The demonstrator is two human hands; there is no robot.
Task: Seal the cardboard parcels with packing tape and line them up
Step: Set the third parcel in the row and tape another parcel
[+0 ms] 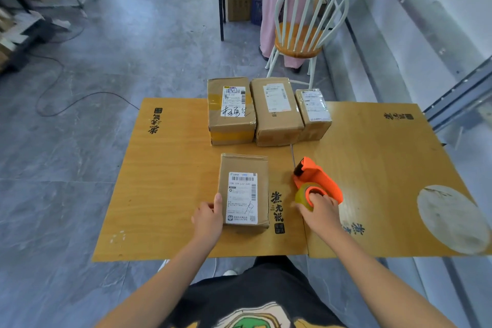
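The left hand (209, 217) is gripping the near-left edge of the parcel (243, 192), which is lying on the bench (165, 181) with its long axis running near to far, while the right hand (320, 214) is clasping the dispenser (316, 181) just right of it.

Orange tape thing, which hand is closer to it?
Right. The right hand grips the tape dispenser at its roll. The left hand holds the near parcel by its left edge, with that parcel lying between.
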